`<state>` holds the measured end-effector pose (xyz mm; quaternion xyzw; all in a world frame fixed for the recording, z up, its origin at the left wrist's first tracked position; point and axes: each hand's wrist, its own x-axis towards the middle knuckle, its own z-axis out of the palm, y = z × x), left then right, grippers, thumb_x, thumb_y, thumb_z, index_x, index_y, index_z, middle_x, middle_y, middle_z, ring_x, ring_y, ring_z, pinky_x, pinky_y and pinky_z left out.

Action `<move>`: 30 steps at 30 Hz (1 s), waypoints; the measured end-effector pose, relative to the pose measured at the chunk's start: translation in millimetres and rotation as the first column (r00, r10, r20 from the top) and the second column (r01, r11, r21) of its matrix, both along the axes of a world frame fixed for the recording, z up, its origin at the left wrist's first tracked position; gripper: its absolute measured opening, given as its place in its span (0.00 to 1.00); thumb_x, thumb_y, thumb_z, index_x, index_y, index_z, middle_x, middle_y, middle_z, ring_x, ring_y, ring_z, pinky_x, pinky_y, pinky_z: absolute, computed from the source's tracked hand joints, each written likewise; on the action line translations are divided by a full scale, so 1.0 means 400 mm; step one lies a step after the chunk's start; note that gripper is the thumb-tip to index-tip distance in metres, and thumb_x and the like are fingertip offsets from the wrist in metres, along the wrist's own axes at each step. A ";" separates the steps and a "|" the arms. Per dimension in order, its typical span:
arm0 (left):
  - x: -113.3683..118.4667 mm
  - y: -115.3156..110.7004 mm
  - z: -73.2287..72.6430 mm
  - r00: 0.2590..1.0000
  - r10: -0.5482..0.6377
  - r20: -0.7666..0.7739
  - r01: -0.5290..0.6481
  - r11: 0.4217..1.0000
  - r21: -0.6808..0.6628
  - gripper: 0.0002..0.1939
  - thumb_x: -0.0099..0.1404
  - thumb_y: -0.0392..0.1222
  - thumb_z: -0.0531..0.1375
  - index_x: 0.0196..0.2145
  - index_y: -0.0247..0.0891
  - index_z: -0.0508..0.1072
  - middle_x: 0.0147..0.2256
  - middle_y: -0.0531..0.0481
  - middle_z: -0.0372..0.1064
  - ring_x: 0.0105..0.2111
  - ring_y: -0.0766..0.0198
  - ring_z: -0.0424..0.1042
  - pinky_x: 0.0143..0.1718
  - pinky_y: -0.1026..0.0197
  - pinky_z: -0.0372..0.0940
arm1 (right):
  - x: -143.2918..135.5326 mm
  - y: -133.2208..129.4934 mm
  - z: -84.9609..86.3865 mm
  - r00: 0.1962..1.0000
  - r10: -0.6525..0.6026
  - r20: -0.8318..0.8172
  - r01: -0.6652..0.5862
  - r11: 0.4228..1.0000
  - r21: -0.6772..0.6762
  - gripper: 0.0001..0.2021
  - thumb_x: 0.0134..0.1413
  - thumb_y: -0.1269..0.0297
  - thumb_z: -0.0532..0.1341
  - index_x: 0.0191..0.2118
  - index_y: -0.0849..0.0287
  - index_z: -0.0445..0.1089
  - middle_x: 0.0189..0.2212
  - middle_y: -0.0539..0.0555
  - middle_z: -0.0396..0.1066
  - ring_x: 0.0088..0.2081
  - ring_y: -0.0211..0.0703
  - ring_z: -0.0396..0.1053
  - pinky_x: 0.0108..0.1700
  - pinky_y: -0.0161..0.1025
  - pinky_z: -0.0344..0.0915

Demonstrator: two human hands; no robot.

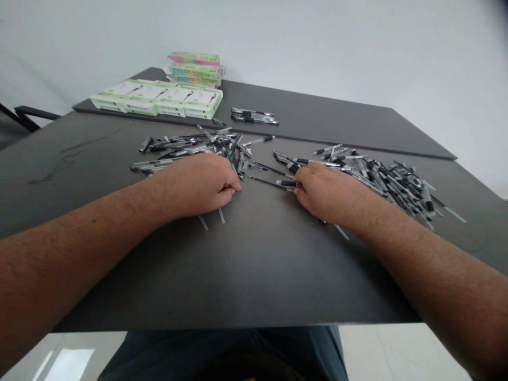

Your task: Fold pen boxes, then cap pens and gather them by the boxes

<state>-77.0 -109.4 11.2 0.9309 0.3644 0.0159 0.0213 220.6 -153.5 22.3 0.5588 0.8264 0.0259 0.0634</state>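
My left hand [210, 182] is closed low over the near edge of a pile of pen parts [186, 145]. Its fingertips are pressed together, and whatever is between them is hidden. Two translucent tube ends [221, 215] stick out below that hand; I cannot tell if it grips them. To the right, my right hand [323, 190] is closed around a pen [286, 183] whose black grip points left. A thin dark refill [262, 181] extends left beside the pen. Another translucent tube end [342, 233] shows under the right wrist.
A larger heap of clear and black pens [397, 185] spreads at the right. Behind, a raised dark board [317, 114] carries a bundle of pens [254, 116], white-green boxes [159, 98] and stacked colourful packs [194, 69]. The dark table's front edge [238, 325] lies near my lap.
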 end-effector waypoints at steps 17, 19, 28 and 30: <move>0.053 -0.135 0.006 0.905 -0.313 0.290 0.353 0.930 -0.099 0.25 0.69 0.29 0.58 0.54 0.45 0.88 0.61 0.49 0.87 0.60 0.54 0.85 0.69 0.50 0.75 | 0.010 0.016 0.005 0.994 -0.004 -0.109 0.007 1.000 0.027 0.13 0.77 0.67 0.59 0.50 0.59 0.83 0.49 0.65 0.84 0.49 0.57 0.82 0.53 0.47 0.75; 0.041 -0.125 0.019 0.905 -0.277 0.323 0.317 0.945 -0.079 0.21 0.67 0.30 0.57 0.45 0.47 0.87 0.52 0.51 0.90 0.54 0.54 0.87 0.64 0.50 0.78 | 0.005 0.013 0.012 0.989 -0.003 -0.149 0.006 1.000 0.017 0.12 0.77 0.66 0.59 0.50 0.59 0.82 0.49 0.64 0.84 0.50 0.58 0.82 0.54 0.48 0.75; 0.012 -0.035 0.044 0.896 0.329 0.300 -0.365 0.928 0.071 0.13 0.69 0.42 0.58 0.36 0.45 0.84 0.39 0.50 0.85 0.46 0.47 0.84 0.54 0.49 0.75 | -0.053 -0.055 0.008 0.954 0.097 -0.283 -0.113 0.993 -0.042 0.12 0.76 0.57 0.67 0.52 0.59 0.82 0.48 0.61 0.82 0.49 0.57 0.81 0.53 0.48 0.74; 0.012 -0.032 0.040 0.884 0.349 0.312 -0.389 0.918 0.075 0.14 0.69 0.43 0.57 0.36 0.44 0.84 0.38 0.49 0.84 0.45 0.47 0.83 0.53 0.49 0.74 | -0.066 -0.065 0.000 0.963 0.107 -0.246 -0.124 0.991 -0.053 0.12 0.75 0.56 0.69 0.52 0.59 0.82 0.49 0.61 0.82 0.49 0.58 0.82 0.51 0.48 0.75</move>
